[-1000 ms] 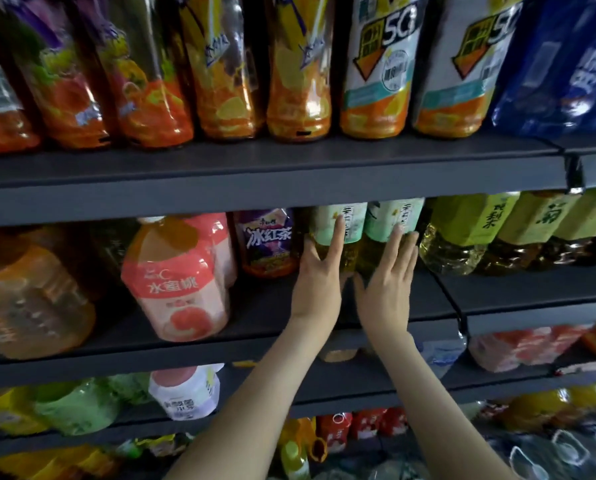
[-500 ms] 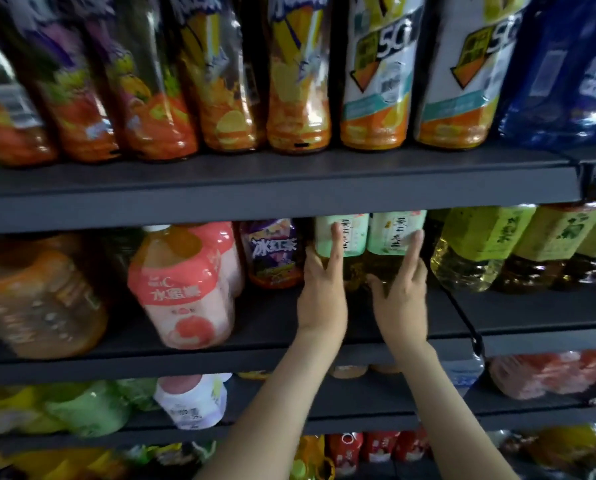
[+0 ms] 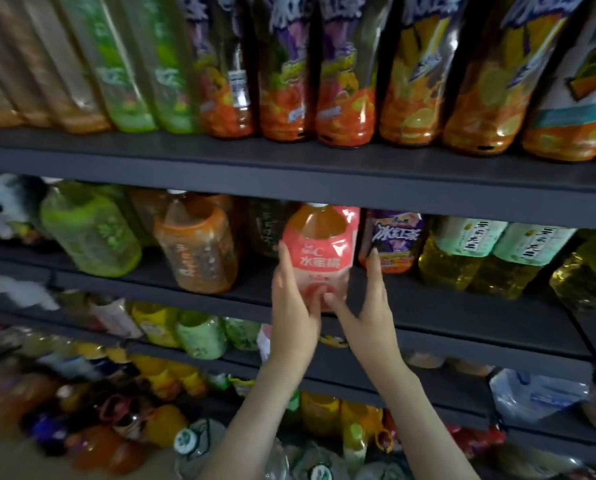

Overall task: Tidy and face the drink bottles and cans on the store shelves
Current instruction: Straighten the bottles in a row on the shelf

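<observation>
Pink bottle (image 3: 319,258) with a peach on its label, upright at the front edge of the middle shelf (image 3: 462,315), label facing out, white cap close under the shelf above. Left hand (image 3: 294,306) wrapped on its left side: fingers up along the flank, thumb across the lower front, gripping it. Right hand (image 3: 369,306) just to the bottle's right, relaxed and holding nothing: thumb tip touching the lower front next to the left thumb, straight fingers pointing up, apart from the bottle's side. Behind those fingertips, a purple bottle (image 3: 395,240), further back on the same shelf and just right of the pink one. Beyond it to the right, two pale green tea bottles (image 3: 462,252) side by side, touching. To the left of the pink bottle, a gap, then an orange bottle (image 3: 199,252) tilted a little, and a green bottle (image 3: 88,233) further left. On the top shelf (image 3: 289,168), a tight row of tall bottles (image 3: 414,81), orange at the right, green toward the left. Below, lower shelves crowded with more drinks, too blurred to tell apart.
</observation>
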